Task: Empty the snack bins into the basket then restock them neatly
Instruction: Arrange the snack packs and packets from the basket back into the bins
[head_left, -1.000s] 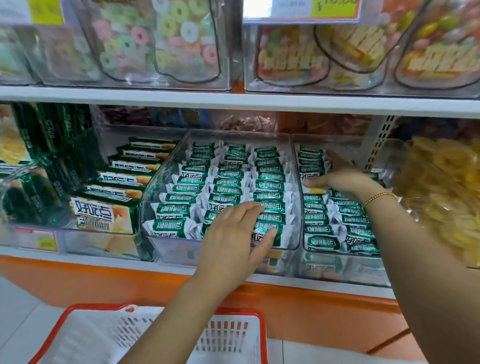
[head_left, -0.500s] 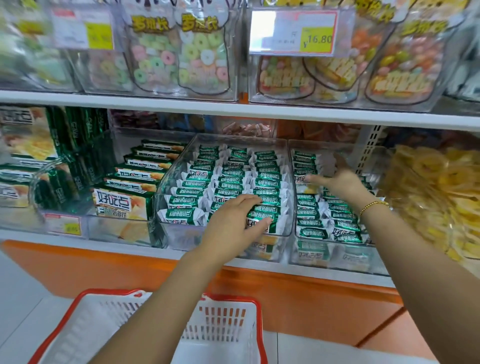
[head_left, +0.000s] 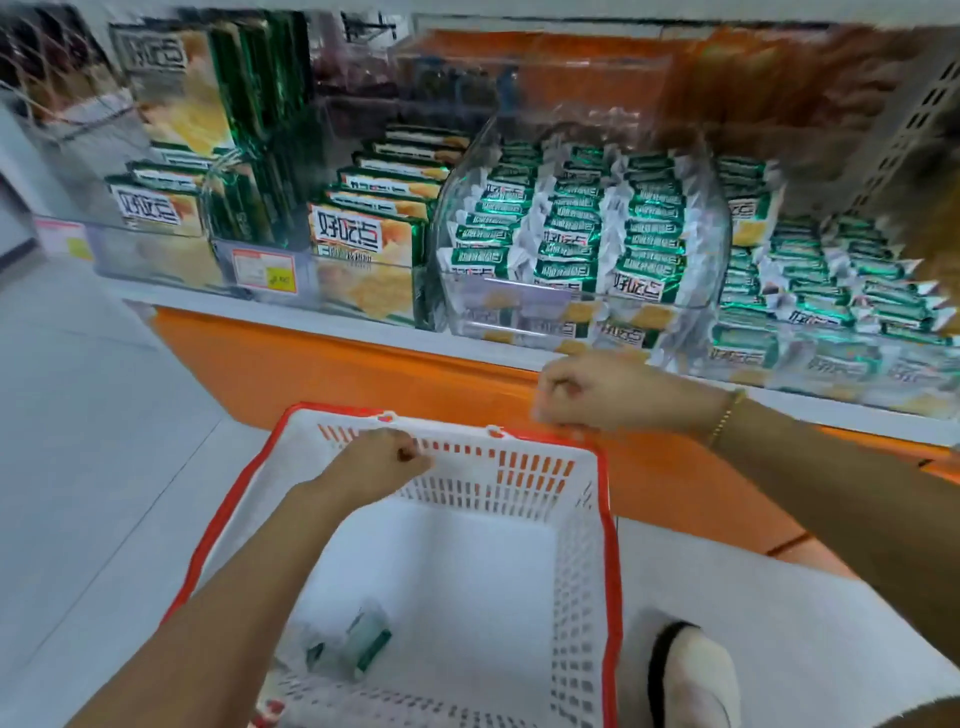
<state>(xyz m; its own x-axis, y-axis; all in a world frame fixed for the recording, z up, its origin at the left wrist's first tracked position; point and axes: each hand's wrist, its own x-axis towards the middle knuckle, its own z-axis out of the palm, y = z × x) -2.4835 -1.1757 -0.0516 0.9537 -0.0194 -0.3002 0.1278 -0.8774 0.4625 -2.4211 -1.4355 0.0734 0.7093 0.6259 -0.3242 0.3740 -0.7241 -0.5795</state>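
Only the very start of the job is done. A few small green snack packets (head_left: 358, 644) are seen lying at the near left of the basket (head_left: 607, 499) floor. The rest of this white, red-rimmed basket is bare.

On the shelf (head_left: 249, 304), the middle clear bin (head_left: 519, 306) is packed with neat rows of the same green packets. The right clear bin (head_left: 831, 364) beside it is full too. So nearly all the emptying is left to be done, and the restocking is not begun.

The left hand (head_left: 384, 460) is held over the far wall of the basket, fingers clenched, and nothing is seen in it. The right hand (head_left: 587, 395) is held above the far right corner of the basket, fingers curled in tight. Whether a packet is pinched there cannot be told.

Bigger green boxes (head_left: 358, 244) are stacked in the bins to the left.
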